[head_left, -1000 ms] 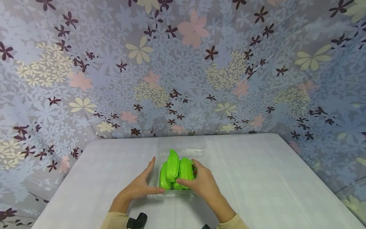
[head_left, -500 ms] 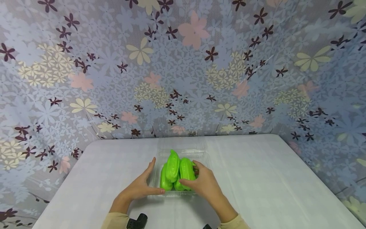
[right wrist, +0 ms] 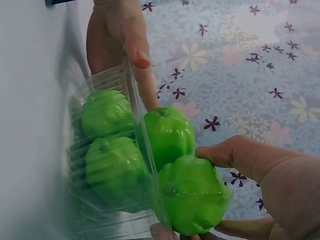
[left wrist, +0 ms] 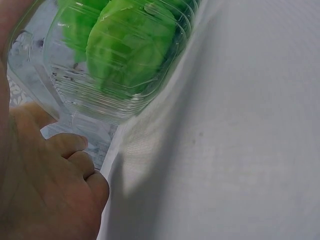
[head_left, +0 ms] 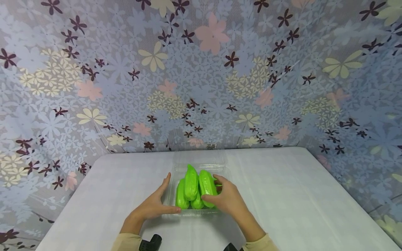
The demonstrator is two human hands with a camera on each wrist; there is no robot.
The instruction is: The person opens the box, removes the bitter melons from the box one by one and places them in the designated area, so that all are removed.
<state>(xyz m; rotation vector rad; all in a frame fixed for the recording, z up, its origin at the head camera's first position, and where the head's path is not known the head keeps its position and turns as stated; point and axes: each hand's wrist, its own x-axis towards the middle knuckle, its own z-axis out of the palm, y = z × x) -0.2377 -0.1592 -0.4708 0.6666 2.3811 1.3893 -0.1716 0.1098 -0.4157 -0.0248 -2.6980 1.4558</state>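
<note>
Right hand: fingers partly closed. Thumb on one side and fingers on the other hold one green vegetable about its sides, the gap no wider than the piece.

Left hand: thumb and forefinger spread wide, the thumb touching the front wall of a clear plastic box at its near left corner, the forefinger along its left side. Remaining fingers bent, just beside the box. No vegetable held.

Held vegetable: ridged, glossy, at the right side of the box, its upper part above the rim. Whether it touches the pieces under it cannot be told.

Second vegetable: just left of the held one, upper layer, pointed end towards the bench's far edge.

Two lower vegetables: side by side inside the box, seen through its wall. A further bit of green shows by the right fingers; its piece cannot be told.

Box: midway between the bench's left and right edges, closer to the far edge. Clear lid open on the far side.

Bench: white-covered, far corners rounded.

Beige sleeves, one per arm; black wrist device on the left.

Flowered wall covering behind the bench's far edge.
</note>
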